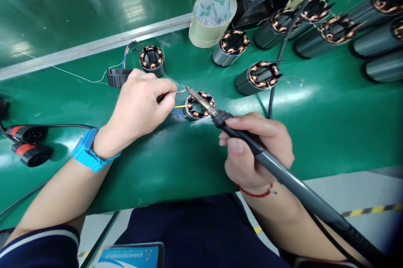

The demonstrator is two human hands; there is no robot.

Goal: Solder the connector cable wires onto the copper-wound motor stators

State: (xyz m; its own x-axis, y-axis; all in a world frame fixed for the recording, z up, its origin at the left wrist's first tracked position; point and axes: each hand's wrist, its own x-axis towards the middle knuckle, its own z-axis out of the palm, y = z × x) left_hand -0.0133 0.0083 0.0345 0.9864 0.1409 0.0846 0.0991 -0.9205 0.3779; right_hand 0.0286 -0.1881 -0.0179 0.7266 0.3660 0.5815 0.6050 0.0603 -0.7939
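Observation:
A small motor stator [199,105] with copper windings sits on the green bench, yellow and blue lead wires sticking out to its left. My left hand [140,106], a blue strap on its wrist, pinches a thin wire [180,91] just left of the stator. My right hand [256,150] grips a soldering iron [239,134] like a pen. The iron's tip [189,89] meets the end of the pinched wire above the stator's left edge.
Another stator [152,60] with a black connector [118,77] lies behind my left hand. Several longer stators [260,77] lie at the back right beside a tape roll [212,17]. Two red-and-black plugs [30,144] rest at the left. The bench's front edge [315,173] runs near my body.

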